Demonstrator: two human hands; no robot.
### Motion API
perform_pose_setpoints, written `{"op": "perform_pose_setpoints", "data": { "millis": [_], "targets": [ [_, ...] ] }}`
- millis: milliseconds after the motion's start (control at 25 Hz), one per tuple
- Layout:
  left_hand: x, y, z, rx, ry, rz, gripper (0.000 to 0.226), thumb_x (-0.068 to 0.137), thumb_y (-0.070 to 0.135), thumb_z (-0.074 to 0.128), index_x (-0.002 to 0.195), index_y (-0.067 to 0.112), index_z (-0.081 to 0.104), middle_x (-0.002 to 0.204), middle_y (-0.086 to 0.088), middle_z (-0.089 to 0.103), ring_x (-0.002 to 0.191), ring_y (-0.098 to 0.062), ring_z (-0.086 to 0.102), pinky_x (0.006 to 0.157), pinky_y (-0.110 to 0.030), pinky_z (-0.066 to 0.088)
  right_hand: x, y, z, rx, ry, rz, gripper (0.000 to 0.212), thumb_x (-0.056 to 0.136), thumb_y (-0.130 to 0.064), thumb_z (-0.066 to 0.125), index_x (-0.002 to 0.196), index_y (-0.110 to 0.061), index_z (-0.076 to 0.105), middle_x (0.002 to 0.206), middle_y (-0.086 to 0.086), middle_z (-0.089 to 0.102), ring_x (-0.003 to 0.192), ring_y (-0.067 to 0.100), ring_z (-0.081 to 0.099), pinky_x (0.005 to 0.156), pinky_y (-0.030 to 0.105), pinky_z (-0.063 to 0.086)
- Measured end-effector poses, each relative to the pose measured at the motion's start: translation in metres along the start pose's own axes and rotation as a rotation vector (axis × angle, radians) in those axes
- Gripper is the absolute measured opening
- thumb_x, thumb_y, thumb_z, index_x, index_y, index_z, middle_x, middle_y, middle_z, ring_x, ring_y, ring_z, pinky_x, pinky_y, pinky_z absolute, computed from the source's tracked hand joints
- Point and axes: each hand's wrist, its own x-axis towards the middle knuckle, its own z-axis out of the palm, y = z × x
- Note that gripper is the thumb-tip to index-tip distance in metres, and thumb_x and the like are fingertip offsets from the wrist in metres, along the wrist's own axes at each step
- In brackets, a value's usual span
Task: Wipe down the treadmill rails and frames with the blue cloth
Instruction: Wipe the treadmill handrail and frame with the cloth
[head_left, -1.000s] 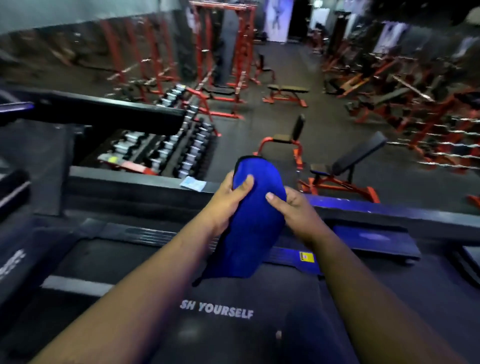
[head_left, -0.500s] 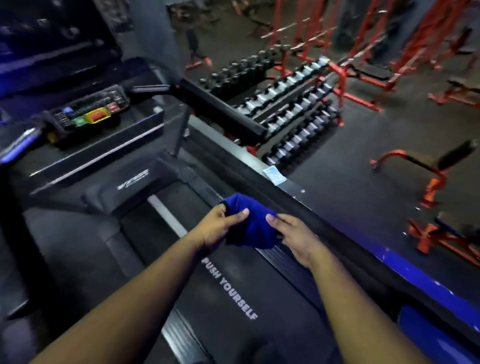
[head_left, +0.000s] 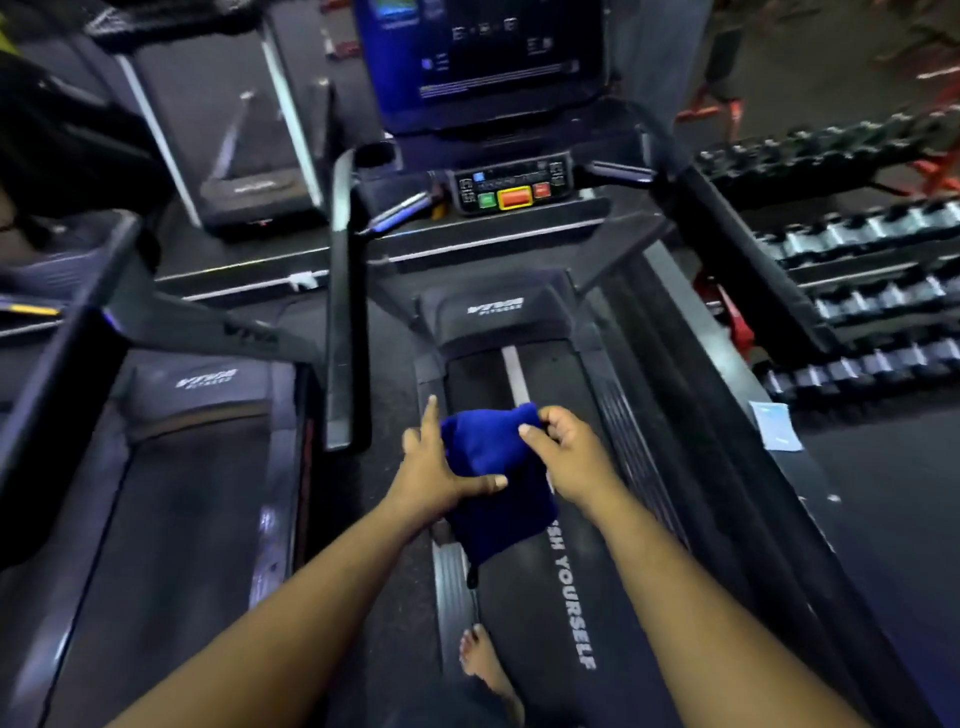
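A folded blue cloth (head_left: 493, 467) hangs in the air between both hands, above the black treadmill belt (head_left: 524, 597) printed with "PUSH YOURSELF". My left hand (head_left: 431, 478) holds the cloth's left side, thumb across its front and index finger pointing up. My right hand (head_left: 566, 452) pinches the cloth's upper right corner with curled fingers. The treadmill's left handrail (head_left: 343, 312) and right handrail (head_left: 748, 260) run up to the console (head_left: 511, 189) with coloured buttons. Ribbed side rails (head_left: 628, 441) flank the belt.
A second treadmill (head_left: 197, 493) stands to the left. Dumbbell racks (head_left: 872, 291) line the right side. A small pale packet (head_left: 776, 426) lies on the right frame edge. A bare foot (head_left: 483, 660) stands on the belt's left edge. A screen (head_left: 483, 57) rises above the console.
The view has swung left from the gym floor to face the treadmill console. The cloth stays held in both hands, now hanging lower and folded over the belt.
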Motion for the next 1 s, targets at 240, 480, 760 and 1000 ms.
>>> {"op": "perform_pose_setpoints", "data": {
  "millis": [240, 480, 760, 1000],
  "targets": [
    [0.020, -0.025, -0.052, 0.613, 0.308, 0.164, 0.036, 0.080, 0.057, 0.064, 0.094, 0.024, 0.068, 0.102, -0.001, 0.069, 0.105, -0.028, 0.062, 0.083, -0.040, 0.039, 0.061, -0.038, 0.080, -0.093, -0.107, -0.173, 0.012, 0.089, -0.031, 0.071, 0.098, -0.026, 0.066, 0.093, -0.007, 0.069, 0.087, 0.012, 0.064, 0.087, 0.041, 0.053],
    [0.069, -0.061, -0.108, -0.006, 0.398, -0.122, 0.016, 0.092, 0.036, 0.062, 0.095, 0.021, 0.058, 0.088, 0.000, 0.066, 0.087, -0.025, 0.063, 0.068, -0.031, 0.039, 0.090, -0.019, 0.174, -0.163, 0.213, -0.296, 0.048, 0.095, -0.051, 0.049, 0.135, -0.025, 0.058, 0.135, 0.000, 0.058, 0.127, 0.021, 0.049, 0.109, 0.043, 0.040],
    [0.101, -0.138, -0.148, -0.220, 0.489, -0.232, 0.042, 0.095, 0.053, 0.044, 0.111, 0.021, 0.065, 0.113, -0.004, 0.067, 0.108, -0.019, 0.062, 0.096, -0.041, 0.049, 0.137, 0.006, 0.291, -0.123, -0.304, -0.003, 0.072, 0.099, -0.051, 0.048, 0.157, -0.037, 0.007, 0.167, 0.004, 0.001, 0.154, 0.023, -0.004, 0.124, 0.043, 0.002],
    [0.160, -0.109, -0.129, -0.242, 0.438, -0.187, 0.068, 0.094, 0.061, 0.039, 0.152, 0.025, 0.037, 0.155, 0.005, 0.040, 0.142, -0.008, 0.037, 0.119, -0.040, 0.031, 0.228, 0.000, 0.298, 0.104, -0.230, 0.017, 0.069, 0.098, -0.050, 0.046, 0.157, -0.038, 0.011, 0.167, 0.002, 0.007, 0.154, 0.018, 0.006, 0.125, 0.040, 0.009]
  ]
}}
